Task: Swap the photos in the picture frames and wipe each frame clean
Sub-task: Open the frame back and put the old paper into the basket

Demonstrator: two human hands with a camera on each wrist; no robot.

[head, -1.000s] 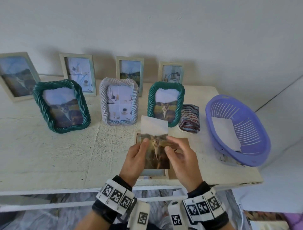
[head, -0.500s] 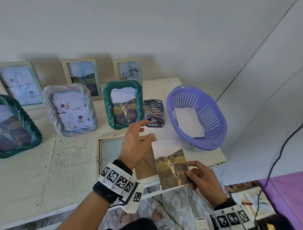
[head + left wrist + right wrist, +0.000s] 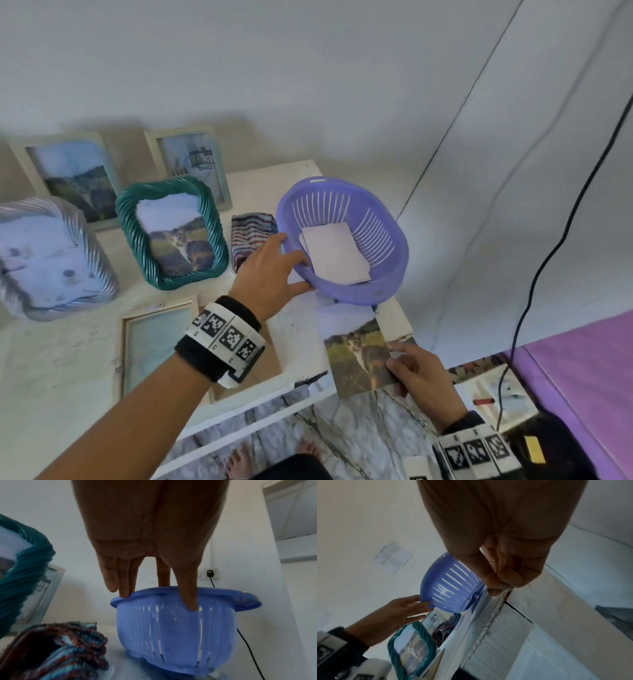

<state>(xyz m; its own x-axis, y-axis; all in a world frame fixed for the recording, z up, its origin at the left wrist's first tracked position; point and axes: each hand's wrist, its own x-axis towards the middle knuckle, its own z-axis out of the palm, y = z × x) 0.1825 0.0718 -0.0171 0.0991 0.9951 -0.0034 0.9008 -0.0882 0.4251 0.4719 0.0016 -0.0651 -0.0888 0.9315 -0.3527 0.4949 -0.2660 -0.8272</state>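
The left hand [image 3: 270, 270] takes the near rim of the purple slotted basket [image 3: 394, 240], fingers over the lip and thumb on the outer wall, probably to steady it or tip it toward the white cards [image 3: 337, 251] inside. The right hand [image 3: 419, 375] pinches the cat photo [image 3: 356, 356] by its edge, clear of the table corner, keeping its face unsmudged while the emptied frame [image 3: 154, 339] lies flat and waits.

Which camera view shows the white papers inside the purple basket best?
The head view: it looks down into the purple basket, showing the white papers stacked on its floor. Both wrist views see only the basket's slatted outer wall from below, and the papers cannot be made out.
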